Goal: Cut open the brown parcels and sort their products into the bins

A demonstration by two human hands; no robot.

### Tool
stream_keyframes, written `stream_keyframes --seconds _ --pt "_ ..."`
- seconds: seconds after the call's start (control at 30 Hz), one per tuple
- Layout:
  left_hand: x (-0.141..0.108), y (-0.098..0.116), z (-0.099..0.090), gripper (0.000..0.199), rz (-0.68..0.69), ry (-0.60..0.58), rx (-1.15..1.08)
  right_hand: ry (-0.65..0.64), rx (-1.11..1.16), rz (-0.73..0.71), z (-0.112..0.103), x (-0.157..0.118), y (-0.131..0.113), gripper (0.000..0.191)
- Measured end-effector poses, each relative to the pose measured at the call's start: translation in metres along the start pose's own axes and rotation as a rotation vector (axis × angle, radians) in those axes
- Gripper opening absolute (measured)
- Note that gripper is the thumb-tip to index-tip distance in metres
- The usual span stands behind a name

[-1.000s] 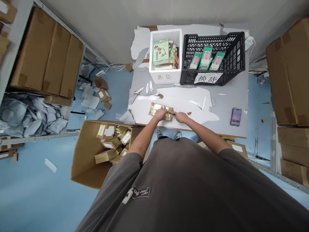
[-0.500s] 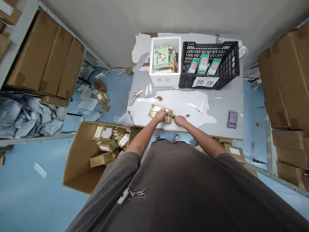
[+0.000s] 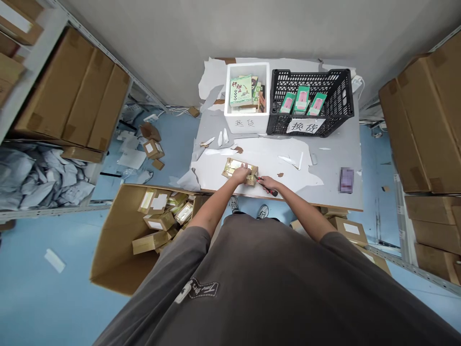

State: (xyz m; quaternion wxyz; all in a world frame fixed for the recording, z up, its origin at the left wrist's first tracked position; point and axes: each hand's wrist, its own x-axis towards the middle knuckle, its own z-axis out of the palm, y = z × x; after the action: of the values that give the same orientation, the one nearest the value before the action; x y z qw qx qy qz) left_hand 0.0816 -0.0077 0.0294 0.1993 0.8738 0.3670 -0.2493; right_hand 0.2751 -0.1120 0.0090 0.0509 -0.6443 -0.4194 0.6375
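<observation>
A small cardboard parcel (image 3: pixel 230 166), wrapped in shiny yellowish tape with a pale label, lies near the front edge of the table. My left hand (image 3: pixel 241 174) grips its right half, fingers over the top. My right hand (image 3: pixel 269 182) is closed around a slim red-and-black utility knife (image 3: pixel 271 191), whose handle sticks out below the hand. The knife's front end meets the parcel's right end; the blade itself is too small to make out.
Behind stand a white foam box (image 3: pixel 248 124) of small cartons and a black crate (image 3: pixel 331 120) holding green-and-pink packs. Paper scraps (image 3: pixel 288 160) litter the table (image 3: pixel 338 154). At lower left is a large carton (image 3: pixel 111 240) of parcels; loaded shelves flank both sides.
The knife has turned in my right hand, so its handle now shows below the fingers. My left hand still holds the parcel. The view has shifted slightly.
</observation>
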Motion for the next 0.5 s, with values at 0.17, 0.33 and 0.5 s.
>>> stream_keyframes --seconds 0.17,0.33,0.5 --pt "-0.004 -0.002 0.003 0.07 0.008 0.016 -0.031 0.0 0.015 -0.019 0.019 -0.005 0.004 0.02" --pt "-0.011 -0.009 0.009 0.074 0.032 0.092 -0.151 0.078 -0.181 -0.055 0.022 -0.024 0.008 0.02" --pt "-0.002 -0.022 0.008 0.088 -0.062 0.188 -0.136 0.183 -0.284 -0.069 0.007 -0.048 0.015 0.023"
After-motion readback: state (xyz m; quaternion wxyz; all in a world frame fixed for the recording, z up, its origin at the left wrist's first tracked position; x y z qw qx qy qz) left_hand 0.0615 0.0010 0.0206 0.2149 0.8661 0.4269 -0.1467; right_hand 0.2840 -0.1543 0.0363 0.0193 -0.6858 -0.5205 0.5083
